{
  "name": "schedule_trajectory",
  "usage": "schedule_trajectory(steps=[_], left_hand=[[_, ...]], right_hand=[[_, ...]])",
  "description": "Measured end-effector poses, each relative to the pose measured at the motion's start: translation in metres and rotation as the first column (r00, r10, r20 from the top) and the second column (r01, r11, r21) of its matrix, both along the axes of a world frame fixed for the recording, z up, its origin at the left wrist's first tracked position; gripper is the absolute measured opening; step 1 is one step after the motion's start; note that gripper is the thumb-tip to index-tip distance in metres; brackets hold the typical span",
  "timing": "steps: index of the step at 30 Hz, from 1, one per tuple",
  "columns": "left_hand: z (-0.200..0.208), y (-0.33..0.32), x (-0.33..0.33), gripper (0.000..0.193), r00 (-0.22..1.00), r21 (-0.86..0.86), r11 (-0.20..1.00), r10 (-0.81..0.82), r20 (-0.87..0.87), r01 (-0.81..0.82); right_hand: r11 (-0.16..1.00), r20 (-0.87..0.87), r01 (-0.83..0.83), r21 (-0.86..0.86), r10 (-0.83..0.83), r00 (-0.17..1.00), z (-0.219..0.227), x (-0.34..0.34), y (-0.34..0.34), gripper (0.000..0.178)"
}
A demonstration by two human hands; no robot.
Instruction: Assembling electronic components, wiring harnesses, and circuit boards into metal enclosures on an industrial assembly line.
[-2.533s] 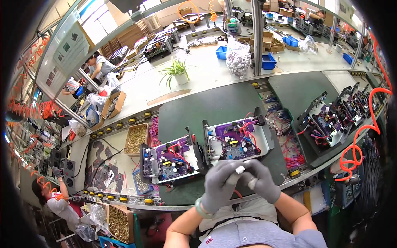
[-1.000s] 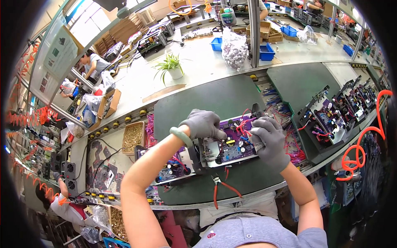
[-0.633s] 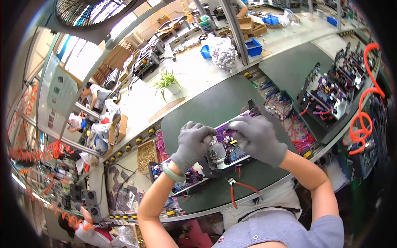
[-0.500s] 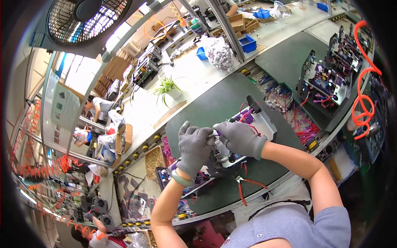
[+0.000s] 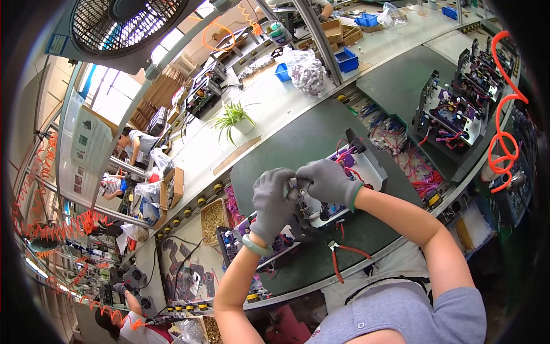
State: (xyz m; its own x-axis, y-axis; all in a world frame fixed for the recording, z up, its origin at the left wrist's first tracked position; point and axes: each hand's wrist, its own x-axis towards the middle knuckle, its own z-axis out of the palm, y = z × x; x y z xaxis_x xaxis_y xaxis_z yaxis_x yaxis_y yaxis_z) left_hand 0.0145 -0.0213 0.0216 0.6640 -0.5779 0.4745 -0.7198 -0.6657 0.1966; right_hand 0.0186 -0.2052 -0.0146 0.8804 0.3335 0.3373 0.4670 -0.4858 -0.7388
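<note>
Both my hands wear grey gloves and meet over an open device chassis (image 5: 375, 171) with purple boards, wires and metal parts. My left hand (image 5: 272, 202) has its fingers curled inward, with a green bangle (image 5: 256, 246) at the wrist. Against it, my right hand (image 5: 331, 182) is closed, thumb and fingertips pinched together. Something small and pale shows between the fingertips, too covered to name. Another chassis (image 5: 230, 245) with boards lies beneath and left of my left wrist. Red-handled pliers (image 5: 337, 262) rest on the dark green mat (image 5: 298, 129) in front of me.
Several board-filled chassis (image 5: 452, 109) stand at the right, near a coiled orange air hose (image 5: 507, 137). Bundles of coloured wires (image 5: 421, 175) lie beside the mat. A box of small brass-coloured parts (image 5: 213, 222) is at the left. Beyond are a potted plant (image 5: 243, 123) and a bag of white parts (image 5: 306, 71).
The raised fingers of my left hand have curled in toward my right hand. My right hand has shifted slightly, still closed. The pliers and chassis stay where they were.
</note>
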Motion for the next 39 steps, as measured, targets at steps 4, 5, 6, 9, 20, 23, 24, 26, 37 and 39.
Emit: schedule_trajectory(steps=[4, 5, 6, 9, 20, 23, 24, 26, 37, 39], left_hand=[[-0.015, 0.013, -0.004, 0.025, 0.949, 0.002, 0.958, 0.286, -0.130, -0.288], [-0.014, 0.014, -0.003, 0.030, 0.952, 0.150, 0.958, 0.265, -0.155, -0.242], [-0.014, 0.012, -0.004, 0.040, 0.960, 0.234, 0.950, 0.242, -0.139, -0.206], [-0.008, 0.003, -0.005, 0.038, 0.953, 0.409, 0.882, 0.291, -0.082, -0.234], [-0.019, 0.004, -0.004, 0.037, 0.957, 0.294, 0.925, 0.276, -0.093, -0.239], [-0.020, 0.005, -0.008, 0.037, 0.964, 0.203, 0.952, 0.251, -0.090, -0.229], [-0.018, 0.006, -0.009, 0.036, 0.968, 0.185, 0.959, 0.234, -0.096, -0.213], [-0.016, 0.005, -0.010, 0.037, 0.971, 0.162, 0.966, 0.218, -0.102, -0.200], [-0.027, 0.003, 0.002, 0.035, 0.974, 0.123, 0.980, 0.173, -0.146, -0.155], [-0.024, 0.009, -0.001, 0.033, 0.982, 0.086, 0.989, 0.133, -0.131, -0.122]], right_hand=[[0.862, 0.370, 0.307, -0.404, -0.153, 0.916, -0.004, 0.012, 0.008, 0.004], [0.800, 0.403, 0.325, -0.505, -0.115, 0.908, -0.008, 0.016, 0.007, 0.002], [0.798, 0.402, 0.326, -0.507, -0.116, 0.908, -0.011, 0.017, 0.005, 0.002], [0.842, 0.448, 0.275, -0.465, -0.044, 0.893, -0.011, 0.017, 0.003, 0.002], [0.843, 0.415, 0.239, -0.481, -0.021, 0.910, -0.010, 0.015, 0.003, 0.002], [0.869, 0.415, 0.257, -0.422, -0.067, 0.907, -0.009, 0.013, 0.003, 0.003], [0.870, 0.412, 0.250, -0.424, -0.060, 0.909, -0.010, 0.013, 0.005, 0.003], [0.868, 0.442, 0.234, -0.438, -0.018, 0.897, -0.010, 0.014, 0.004, 0.002], [0.766, 0.121, 0.109, -0.634, -0.041, 0.992, -0.004, 0.017, 0.016, 0.014], [0.808, 0.337, 0.275, -0.522, -0.102, 0.936, -0.007, -0.007, 0.015, 0.017]])
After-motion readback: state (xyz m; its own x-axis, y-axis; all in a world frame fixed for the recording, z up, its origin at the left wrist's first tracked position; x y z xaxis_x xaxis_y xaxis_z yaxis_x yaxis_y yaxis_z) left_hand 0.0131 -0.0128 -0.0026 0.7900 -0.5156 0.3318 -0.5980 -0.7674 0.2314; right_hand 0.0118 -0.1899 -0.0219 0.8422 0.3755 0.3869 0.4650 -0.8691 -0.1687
